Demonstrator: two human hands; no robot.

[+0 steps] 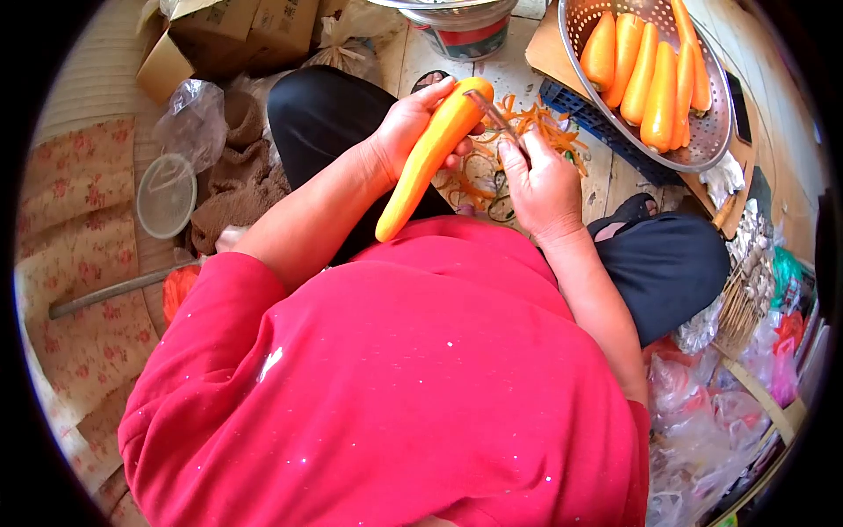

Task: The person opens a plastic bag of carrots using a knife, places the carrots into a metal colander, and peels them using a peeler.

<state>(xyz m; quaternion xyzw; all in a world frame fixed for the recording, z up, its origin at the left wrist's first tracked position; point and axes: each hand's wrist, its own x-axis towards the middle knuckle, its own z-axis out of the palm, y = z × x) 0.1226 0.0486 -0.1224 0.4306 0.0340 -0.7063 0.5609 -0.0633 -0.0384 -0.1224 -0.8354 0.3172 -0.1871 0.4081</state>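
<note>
My left hand (410,123) is wrapped round a large orange carrot (432,158), which slants with its narrow end toward my red top. In my right hand (542,180) is a peeler (497,117), its head touching the upper end of the carrot. The carrot's visible surface looks smooth and peeled. Beneath and behind my hands, orange peelings (562,139) lie scattered on the floor. A perforated metal colander (713,132) at the upper right holds several carrots (657,88).
Cardboard boxes (237,35) stand at the upper left, near a brown cloth (241,198) and a round clear lid (167,195). A bucket (461,31) is at the top. Plastic bags (702,430) and thin wooden skewers (742,307) lie at the right.
</note>
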